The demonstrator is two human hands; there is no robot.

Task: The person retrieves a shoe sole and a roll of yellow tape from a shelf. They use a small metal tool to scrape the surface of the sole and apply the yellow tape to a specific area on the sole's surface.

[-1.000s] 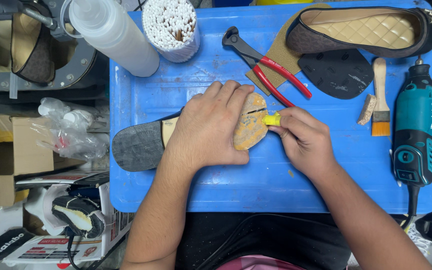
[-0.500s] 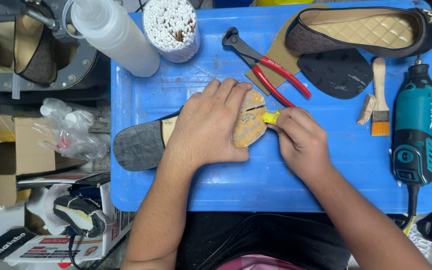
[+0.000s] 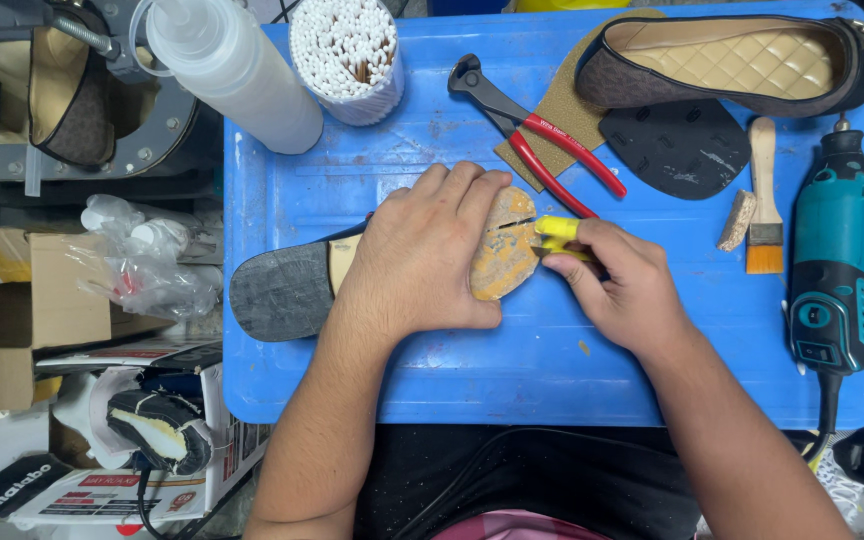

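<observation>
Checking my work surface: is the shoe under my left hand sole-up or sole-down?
Sole-up: the shoe shows its grey heel and worn tan forefoot beneath the left hand.

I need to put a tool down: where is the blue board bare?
Bare: the blue plastic board's near strip below both hands, and the left patch between white squeeze bottle and upturned shoe sole. Crowded: the far right, around red-handled pincers, black flat shoe and teal rotary tool.

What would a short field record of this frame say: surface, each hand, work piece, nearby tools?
surface: blue plastic tabletop
left hand: pressed flat on upturned shoe, sole up
right hand: grips yellow-handled tool at the shoe's worn forefoot sole
tools nearby: red-handled pincers, teal rotary tool, brush
also there: second flat shoe, black rubber sole piece, cotton swabs, squeeze bottle
</observation>
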